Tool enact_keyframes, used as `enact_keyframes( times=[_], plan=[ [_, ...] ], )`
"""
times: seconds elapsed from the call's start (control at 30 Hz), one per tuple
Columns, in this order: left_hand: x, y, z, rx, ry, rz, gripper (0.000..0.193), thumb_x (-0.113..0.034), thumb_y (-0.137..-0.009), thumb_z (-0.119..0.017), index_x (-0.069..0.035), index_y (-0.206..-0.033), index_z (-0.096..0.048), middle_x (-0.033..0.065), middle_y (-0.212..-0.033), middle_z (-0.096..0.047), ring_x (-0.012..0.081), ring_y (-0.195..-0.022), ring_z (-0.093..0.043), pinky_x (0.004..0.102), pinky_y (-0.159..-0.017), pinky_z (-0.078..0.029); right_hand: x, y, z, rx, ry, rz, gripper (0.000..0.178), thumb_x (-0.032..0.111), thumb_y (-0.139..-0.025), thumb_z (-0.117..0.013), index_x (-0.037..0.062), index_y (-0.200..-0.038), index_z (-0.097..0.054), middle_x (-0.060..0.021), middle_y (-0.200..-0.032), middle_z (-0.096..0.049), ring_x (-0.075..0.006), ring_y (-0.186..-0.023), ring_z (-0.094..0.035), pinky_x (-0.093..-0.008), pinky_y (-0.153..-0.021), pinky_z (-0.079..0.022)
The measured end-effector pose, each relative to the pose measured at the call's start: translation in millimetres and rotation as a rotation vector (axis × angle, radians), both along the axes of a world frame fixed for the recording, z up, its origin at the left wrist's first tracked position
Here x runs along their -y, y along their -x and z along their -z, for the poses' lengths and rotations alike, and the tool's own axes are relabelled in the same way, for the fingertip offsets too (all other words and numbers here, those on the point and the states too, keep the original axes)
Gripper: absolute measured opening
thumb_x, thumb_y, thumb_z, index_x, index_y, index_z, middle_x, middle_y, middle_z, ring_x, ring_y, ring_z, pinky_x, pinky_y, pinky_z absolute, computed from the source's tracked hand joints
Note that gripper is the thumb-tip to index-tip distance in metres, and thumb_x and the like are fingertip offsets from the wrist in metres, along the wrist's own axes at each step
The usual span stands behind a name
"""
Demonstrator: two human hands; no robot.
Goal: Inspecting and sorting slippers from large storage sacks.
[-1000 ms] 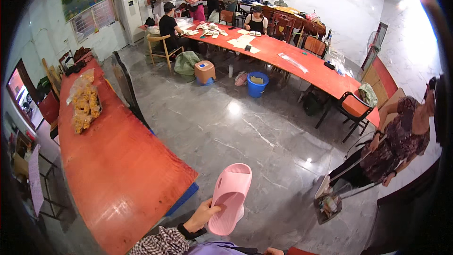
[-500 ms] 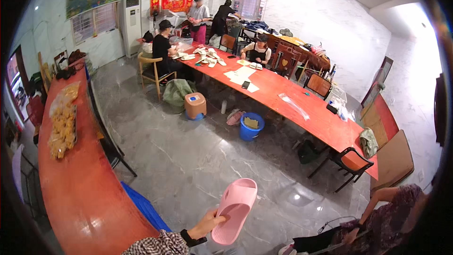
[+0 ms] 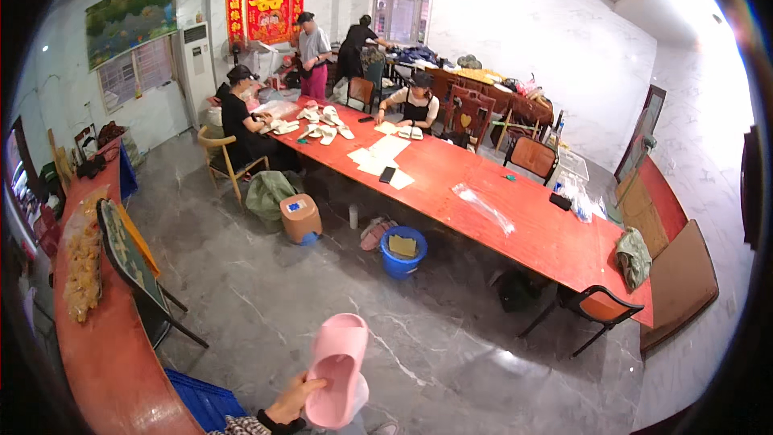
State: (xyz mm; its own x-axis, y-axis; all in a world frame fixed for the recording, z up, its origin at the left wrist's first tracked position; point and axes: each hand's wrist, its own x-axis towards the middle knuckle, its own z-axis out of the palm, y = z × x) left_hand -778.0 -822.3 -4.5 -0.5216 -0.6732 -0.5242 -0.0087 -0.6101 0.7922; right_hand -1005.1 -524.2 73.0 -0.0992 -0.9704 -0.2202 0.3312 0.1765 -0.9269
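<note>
1. Left hand, in a dark wristband, pinches the side of a pink slide slipper, thumb on the footbed, fingers hidden behind; the right hand is out of sight.
2. The slipper is held up over the grey marbled floor, strap end uppermost, footbed towards the wearer. Something pale shows just behind it; I cannot tell what.
3. For a good hold, I'd judge, the thumb should press firmly near the middle of the edge, with fingers supporting the sole and the soft strap left uncrushed.
4. Across the floor, a blue bucket stands beside the long red bench, tan card-like pieces inside.
5. Near it are a brown bin or stool and a slumped green sack; their contents are hidden.
6. An olive-green bag rests at the bench's right end, contents unseen.
7. On the left bench, clear plastic packs hold yellowish pieces, too blurred to identify.
</note>
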Motion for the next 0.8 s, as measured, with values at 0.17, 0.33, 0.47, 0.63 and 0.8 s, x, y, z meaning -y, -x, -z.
enact_keyframes(
  times=[0.17,0.33,0.47,0.63,0.8],
  plan=[
    [50,37,1,-0.004,0.007,-0.056,0.034,-0.010,-0.086,-0.059,0.006,-0.116,-0.055,0.0090,-0.104,-0.064,0.0162,-0.092,-0.062,0.0300,-0.081,-0.051,81,81,-22,0.072,-0.079,-0.078,0.017,0.014,-0.072,-0.063,0.0048,-0.073,-0.048,-0.0018,-0.074,-0.046,-0.0145,-0.074,-0.042,-0.0297,-0.068,-0.035],
    [124,94,16,0.001,0.011,-0.099,0.034,-0.009,-0.086,-0.058,0.006,-0.116,-0.055,0.0093,-0.105,-0.064,0.0158,-0.093,-0.062,0.0298,-0.081,-0.050,92,140,23,-0.041,-0.280,0.150,0.013,0.011,-0.071,-0.062,0.0068,-0.073,-0.050,0.0034,-0.070,-0.049,-0.0068,-0.067,-0.044,-0.0226,-0.059,-0.034],
    [192,154,18,-0.108,0.073,-0.075,0.032,-0.010,-0.086,-0.057,0.006,-0.114,-0.055,0.0085,-0.102,-0.064,0.0150,-0.090,-0.062,0.0295,-0.079,-0.050,119,145,74,-0.176,-0.388,0.208,0.007,0.009,-0.075,-0.059,0.0059,-0.077,-0.053,0.0029,-0.069,-0.050,-0.0073,-0.065,-0.046,-0.0232,-0.058,-0.037],
    [277,228,23,-0.147,0.054,-0.039,0.031,-0.010,-0.086,-0.057,0.005,-0.113,-0.056,0.0060,-0.099,-0.063,0.0137,-0.087,-0.061,0.0279,-0.076,-0.049,186,155,105,-0.360,-0.442,0.142,0.019,0.018,-0.076,-0.061,0.0010,-0.082,-0.055,-0.0022,-0.071,-0.054,-0.0128,-0.068,-0.050,-0.0280,-0.060,-0.041],
    [320,310,10,-0.144,0.223,0.008,0.030,-0.013,-0.085,-0.059,0.002,-0.112,-0.056,0.0033,-0.099,-0.061,0.0108,-0.088,-0.057,0.0257,-0.078,-0.046,202,169,120,-0.374,-0.550,-0.013,0.034,0.029,-0.079,-0.066,-0.0015,-0.094,-0.061,-0.0094,-0.081,-0.063,-0.0176,-0.074,-0.055,-0.0327,-0.067,-0.046]
  ],
)
